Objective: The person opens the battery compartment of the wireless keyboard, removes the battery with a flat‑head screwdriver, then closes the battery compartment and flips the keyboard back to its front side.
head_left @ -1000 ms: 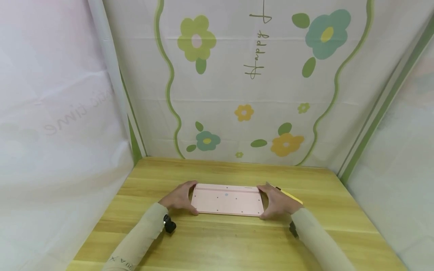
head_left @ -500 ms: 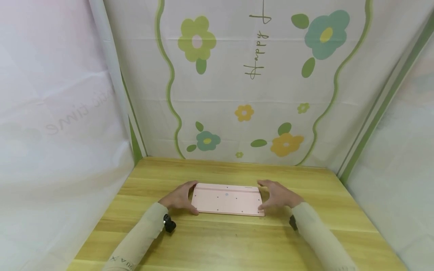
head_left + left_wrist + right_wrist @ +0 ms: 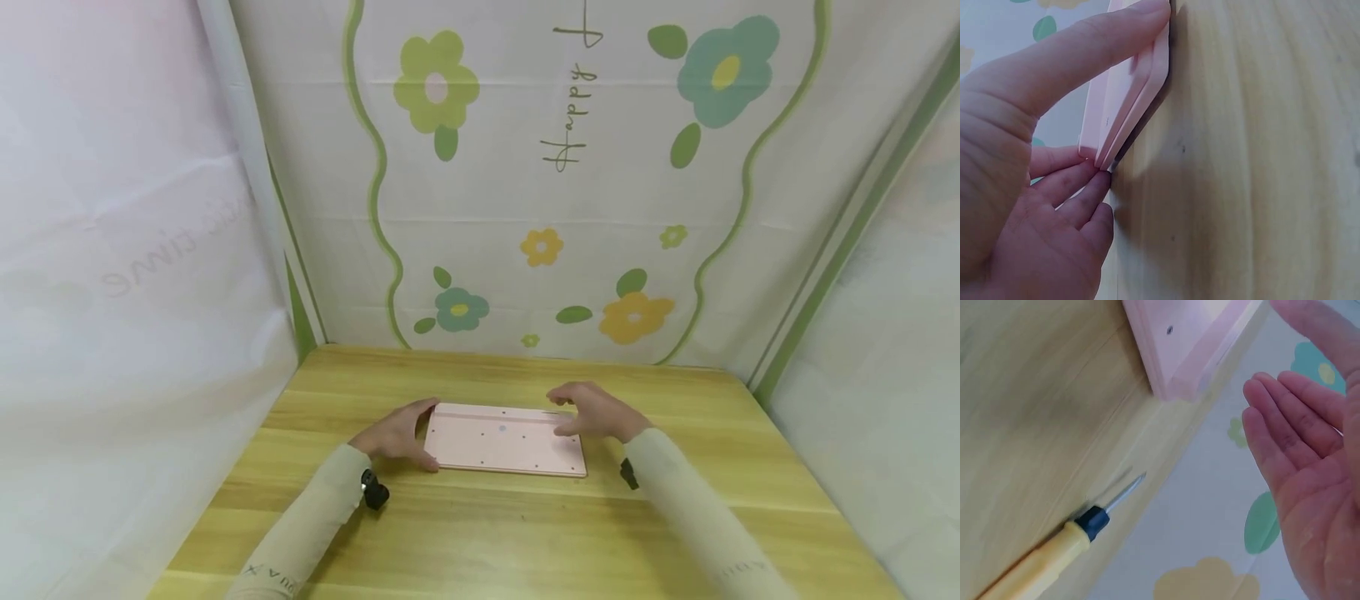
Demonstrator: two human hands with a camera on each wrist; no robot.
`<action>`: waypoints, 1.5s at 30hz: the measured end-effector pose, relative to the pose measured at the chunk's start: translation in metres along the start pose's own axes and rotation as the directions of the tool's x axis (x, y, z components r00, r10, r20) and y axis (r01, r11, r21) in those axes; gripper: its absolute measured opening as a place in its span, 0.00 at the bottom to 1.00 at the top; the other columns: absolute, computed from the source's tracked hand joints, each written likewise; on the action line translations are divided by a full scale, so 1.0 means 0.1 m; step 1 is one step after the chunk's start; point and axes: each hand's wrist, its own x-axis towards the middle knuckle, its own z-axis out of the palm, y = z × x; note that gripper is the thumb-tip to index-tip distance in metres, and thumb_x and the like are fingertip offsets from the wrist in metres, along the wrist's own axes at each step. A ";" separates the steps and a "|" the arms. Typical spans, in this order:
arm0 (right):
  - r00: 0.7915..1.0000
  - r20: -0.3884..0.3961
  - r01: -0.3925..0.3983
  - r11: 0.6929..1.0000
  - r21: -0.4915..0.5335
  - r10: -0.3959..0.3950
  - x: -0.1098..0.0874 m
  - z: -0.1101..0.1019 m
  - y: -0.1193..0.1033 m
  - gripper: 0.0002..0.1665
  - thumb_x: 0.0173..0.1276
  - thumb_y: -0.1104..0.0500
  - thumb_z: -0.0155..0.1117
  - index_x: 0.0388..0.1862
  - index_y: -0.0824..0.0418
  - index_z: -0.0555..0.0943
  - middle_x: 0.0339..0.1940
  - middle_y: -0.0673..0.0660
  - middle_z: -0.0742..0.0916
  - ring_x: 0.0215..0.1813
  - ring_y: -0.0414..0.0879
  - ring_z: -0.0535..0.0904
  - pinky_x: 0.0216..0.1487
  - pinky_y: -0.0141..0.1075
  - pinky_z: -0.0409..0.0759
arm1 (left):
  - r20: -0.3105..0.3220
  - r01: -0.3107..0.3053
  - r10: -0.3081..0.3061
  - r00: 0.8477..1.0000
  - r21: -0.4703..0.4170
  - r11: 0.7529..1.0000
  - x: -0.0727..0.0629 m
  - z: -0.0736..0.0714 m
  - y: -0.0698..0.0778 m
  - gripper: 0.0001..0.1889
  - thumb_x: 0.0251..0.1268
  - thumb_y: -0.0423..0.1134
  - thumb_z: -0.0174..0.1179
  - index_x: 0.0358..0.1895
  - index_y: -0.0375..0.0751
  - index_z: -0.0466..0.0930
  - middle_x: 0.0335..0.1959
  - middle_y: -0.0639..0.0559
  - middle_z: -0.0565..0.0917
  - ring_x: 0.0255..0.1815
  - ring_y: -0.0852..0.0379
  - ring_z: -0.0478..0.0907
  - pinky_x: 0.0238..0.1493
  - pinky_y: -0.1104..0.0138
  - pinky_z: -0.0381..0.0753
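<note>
A pink keyboard (image 3: 480, 446) lies underside up on the wooden table, with small screws dotted over its back and a raised strip along the far edge. My left hand (image 3: 392, 437) holds its left end, the thumb at the near corner and the fingertips at the far one, as the left wrist view shows close up. Over the keyboard's right end hovers my right hand (image 3: 600, 412), fingers and thumb apart, with nothing between them. A yellow-handled screwdriver (image 3: 1047, 559) lies on the table in the right wrist view; from the head it is hidden behind the right hand and arm.
The wooden table (image 3: 480, 542) reaches back to a white cloth (image 3: 480, 183) printed with flowers. More white cloth hangs at the left (image 3: 135, 350) and right sides. Black wrist cameras (image 3: 375, 493) sit at both sleeves.
My right hand has let go of the keyboard's right end, lifted and moved left and away over it. My left hand and the keyboard have stayed nearly still.
</note>
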 end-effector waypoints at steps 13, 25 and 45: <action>1.000 -0.032 0.000 0.998 -0.055 -0.001 0.21 0.12 0.08 0.10 0.67 0.69 0.74 0.46 0.65 0.87 0.41 0.57 0.89 0.44 0.50 0.82 0.49 0.41 0.85 | 0.006 0.019 -0.019 1.000 -0.012 1.000 0.00 0.00 0.02 0.67 0.39 0.51 0.89 0.84 0.39 0.57 0.85 0.39 0.62 0.86 0.37 0.57 0.84 0.41 0.59; 0.999 -0.050 -0.026 0.997 -0.072 0.022 0.27 0.19 0.17 0.07 0.67 0.71 0.73 0.34 0.59 0.89 0.34 0.50 0.88 0.38 0.44 0.79 0.41 0.35 0.82 | 0.015 0.013 -0.013 1.000 -0.026 1.000 -0.02 -0.01 0.02 0.67 0.41 0.49 0.89 0.85 0.39 0.55 0.85 0.39 0.61 0.86 0.38 0.56 0.85 0.42 0.58; 0.952 0.179 -0.242 0.968 -0.062 0.249 0.55 -0.09 -0.04 0.08 0.61 0.72 0.77 0.29 0.60 0.91 0.29 0.49 0.89 0.31 0.42 0.78 0.33 0.33 0.80 | 0.020 0.016 -0.016 1.000 0.017 1.000 0.01 0.00 0.02 0.67 0.41 0.52 0.89 0.85 0.38 0.55 0.85 0.39 0.60 0.86 0.37 0.56 0.84 0.42 0.59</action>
